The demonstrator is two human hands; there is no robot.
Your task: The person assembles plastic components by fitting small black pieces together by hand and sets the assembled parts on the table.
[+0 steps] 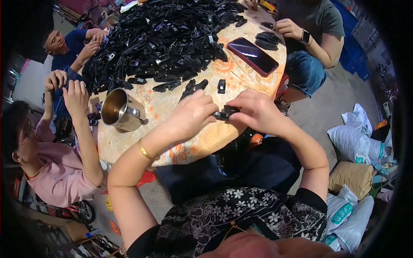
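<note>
Over the near edge of the table, both my hands meet at a small black clip-like plastic part point(221, 115) with a shiny spot on it. My left hand point(194, 112) pinches its left end, and a gold bracelet circles that wrist. My right hand point(257, 112) is closed at the other end, thumb and forefinger on dark plastic. Whether this is one part or two is hard to make out. Just beyond my fingers lies a single black clip with a metal piece point(221, 86). Several loose black clips point(192, 87) lie past my left hand.
A large heap of black clips point(159, 43) covers the far table. A steel mug point(124, 112) stands left; a phone point(253, 56) lies right, near a small clip pile point(267, 41). Co-workers sit left and far right. White sacks point(353, 142) are on the floor at right.
</note>
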